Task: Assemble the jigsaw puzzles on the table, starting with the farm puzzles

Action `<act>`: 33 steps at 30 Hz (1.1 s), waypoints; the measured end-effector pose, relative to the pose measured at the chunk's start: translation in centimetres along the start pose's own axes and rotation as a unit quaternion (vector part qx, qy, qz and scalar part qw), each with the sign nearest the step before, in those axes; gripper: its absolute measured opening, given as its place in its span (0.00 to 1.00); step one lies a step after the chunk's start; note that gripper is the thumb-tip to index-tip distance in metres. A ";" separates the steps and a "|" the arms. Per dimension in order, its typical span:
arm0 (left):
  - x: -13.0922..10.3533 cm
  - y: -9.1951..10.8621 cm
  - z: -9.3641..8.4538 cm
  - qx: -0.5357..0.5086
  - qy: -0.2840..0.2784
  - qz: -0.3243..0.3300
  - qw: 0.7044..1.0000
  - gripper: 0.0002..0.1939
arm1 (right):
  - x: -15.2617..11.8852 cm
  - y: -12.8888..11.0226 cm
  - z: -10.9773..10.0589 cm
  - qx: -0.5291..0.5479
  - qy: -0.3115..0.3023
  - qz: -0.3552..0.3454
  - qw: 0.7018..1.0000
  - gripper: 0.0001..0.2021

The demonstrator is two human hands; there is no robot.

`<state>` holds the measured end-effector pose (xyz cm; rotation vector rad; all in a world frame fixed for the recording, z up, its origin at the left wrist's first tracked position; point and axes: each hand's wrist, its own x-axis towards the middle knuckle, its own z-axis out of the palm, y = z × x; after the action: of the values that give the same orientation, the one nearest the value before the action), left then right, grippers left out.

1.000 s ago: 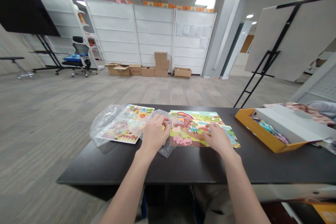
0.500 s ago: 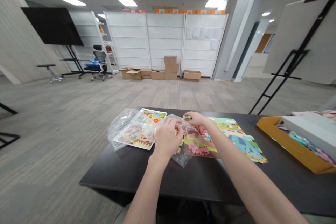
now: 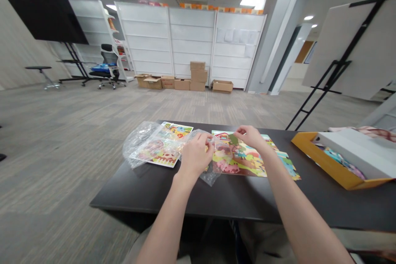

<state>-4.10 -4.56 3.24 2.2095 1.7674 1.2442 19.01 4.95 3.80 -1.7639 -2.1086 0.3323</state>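
My left hand (image 3: 198,152) is closed on a crumpled clear plastic bag (image 3: 210,176), just left of a partly joined jigsaw puzzle (image 3: 244,169) with cartoon farm animals. Pinched between the fingertips of my right hand (image 3: 249,135) is a dark green puzzle piece (image 3: 233,139), held above the puzzle's upper part. My right forearm hides some of the puzzle's right side. Farther left lies a printed picture sheet (image 3: 176,161), partly covered by another clear plastic wrapper (image 3: 139,142).
An orange-yellow box (image 3: 337,173) with a white lid (image 3: 361,150) and colourful pieces inside stands at the right of the black table (image 3: 139,194). Beyond the table are cardboard boxes (image 3: 198,76), white shelving (image 3: 192,41) and a whiteboard stand (image 3: 328,76).
My right hand has moved right and away from the plastic bag, carrying the green piece over the puzzle. My left hand stays at the bag. The camera view has shifted slightly.
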 end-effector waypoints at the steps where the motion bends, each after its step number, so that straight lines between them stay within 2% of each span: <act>1: 0.0 -0.1 0.0 -0.003 -0.001 0.000 1.000 0.10 | -1.4 0.3 -0.4 0.093 0.061 0.010 0.994 0.13; 2: 0.0 -0.1 0.1 -0.006 0.001 0.001 1.000 0.10 | -2.8 0.5 -0.6 0.200 0.105 0.017 0.974 0.15; 3: 0.0 -0.2 0.2 -0.009 0.004 0.003 1.000 0.09 | -4.1 0.5 -0.6 0.296 0.124 0.020 0.947 0.18; 5: 0.0 -0.1 0.3 -0.013 0.020 0.006 1.000 0.09 | -6.5 0.2 -0.1 0.412 0.101 0.031 0.905 0.22; 6: -0.1 0.0 0.3 -0.013 0.029 0.008 0.999 0.10 | -7.4 -0.1 0.3 0.440 0.066 0.035 0.895 0.23; 9: -0.3 0.3 0.5 -0.007 0.046 0.014 0.999 0.11 | -8.7 -1.5 1.8 0.473 -0.072 0.047 0.877 0.24; 12: -0.5 0.5 0.5 0.000 0.036 0.018 0.999 0.11 | -8.5 -3.2 3.3 0.487 -0.146 0.054 0.859 0.22; 14: -0.6 0.5 0.5 0.002 0.028 0.020 0.999 0.11 | -8.0 -4.4 4.4 0.503 -0.145 0.048 0.850 0.21; 17: -0.6 0.3 0.6 0.009 0.027 0.033 0.999 0.12 | -7.6 -5.7 5.2 0.543 -0.104 0.012 0.833 0.21; 19: -0.7 0.3 0.6 0.018 0.026 0.037 0.999 0.11 | -7.9 -5.8 4.6 0.545 -0.108 -0.040 0.831 0.26; 20: -0.7 0.3 0.6 0.023 0.025 0.037 0.999 0.11 | -8.2 -5.4 3.9 0.528 -0.115 -0.067 0.839 0.27; 21: -0.8 0.3 0.6 0.027 0.022 0.038 0.999 0.11 | -8.5 -4.6 3.1 0.494 -0.116 -0.083 0.857 0.26; 23: -1.0 0.4 0.6 0.030 0.015 0.042 0.999 0.11 | -9.2 -1.9 1.2 0.375 -0.073 -0.083 0.921 0.18; 24: -1.1 0.3 0.6 0.030 0.012 0.048 0.998 0.12 | -9.5 0.0 0.3 0.296 -0.026 -0.054 0.953 0.16; 25: -1.1 0.3 0.6 0.031 0.008 0.056 0.998 0.12 | -9.9 2.2 -0.6 0.215 0.036 0.007 0.976 0.16; 26: -1.2 0.3 0.6 0.033 0.002 0.065 0.997 0.12 | -10.2 4.5 -1.3 0.124 0.085 0.080 0.985 0.17; 27: -1.2 0.3 0.6 0.036 -0.005 0.076 0.996 0.13 | -10.5 6.8 -1.9 0.037 0.114 0.145 0.982 0.19; 29: -1.2 0.6 0.6 0.041 -0.022 0.104 0.994 0.13 | -11.0 10.8 -2.6 -0.070 0.111 0.222 0.966 0.26; 31: -1.1 1.2 0.8 0.041 -0.042 0.131 0.990 0.12 | -11.5 13.3 -2.7 -0.088 0.076 0.264 0.957 0.31; 33: -1.0 2.1 1.1 0.039 -0.062 0.153 0.985 0.09 | -11.9 14.1 -2.4 -0.086 0.043 0.276 0.956 0.36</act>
<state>-1.77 -5.62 2.98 2.6178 1.4986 1.0688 34.39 -4.16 -1.37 -2.4102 -1.5883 0.2124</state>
